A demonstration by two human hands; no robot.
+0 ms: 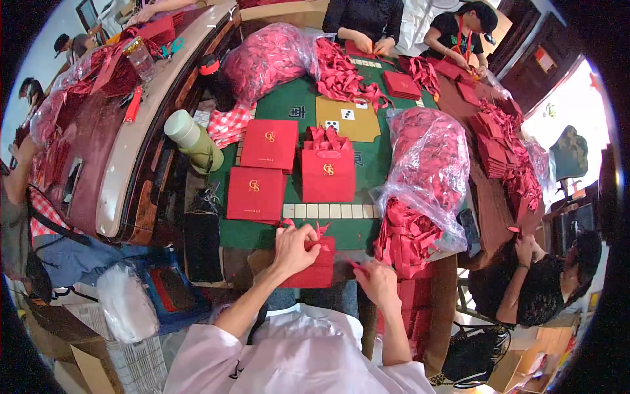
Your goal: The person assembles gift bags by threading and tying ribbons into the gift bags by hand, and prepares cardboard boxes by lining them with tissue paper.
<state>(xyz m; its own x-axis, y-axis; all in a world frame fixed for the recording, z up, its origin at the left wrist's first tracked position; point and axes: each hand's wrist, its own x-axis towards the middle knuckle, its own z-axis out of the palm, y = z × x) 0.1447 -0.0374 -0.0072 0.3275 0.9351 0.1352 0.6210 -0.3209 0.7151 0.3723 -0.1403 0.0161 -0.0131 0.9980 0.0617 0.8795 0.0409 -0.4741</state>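
Observation:
A small red paper gift bag (317,270) lies at the table's near edge, in front of my body. My left hand (295,251) is closed at its upper edge, with bits of red ribbon (322,230) poking out beyond the fingers. Apart from the bag, to its right, my right hand (378,284) is closed on a thin pinkish-red piece (356,265); whether it is a stick or a ribbon end is hard to tell. Farther in stands a finished-looking red gift bag (328,176) with ribbon handles. Flat red bags lie in two stacks, one (269,146) behind the other (256,194).
Clear plastic sacks of red ribbon lie at the back (269,62) and right (430,151). Loose ribbons (407,240) spill by my right hand. A green bottle (195,140) stands left; a dark phone (468,230) lies right. Co-workers sit across and at the right.

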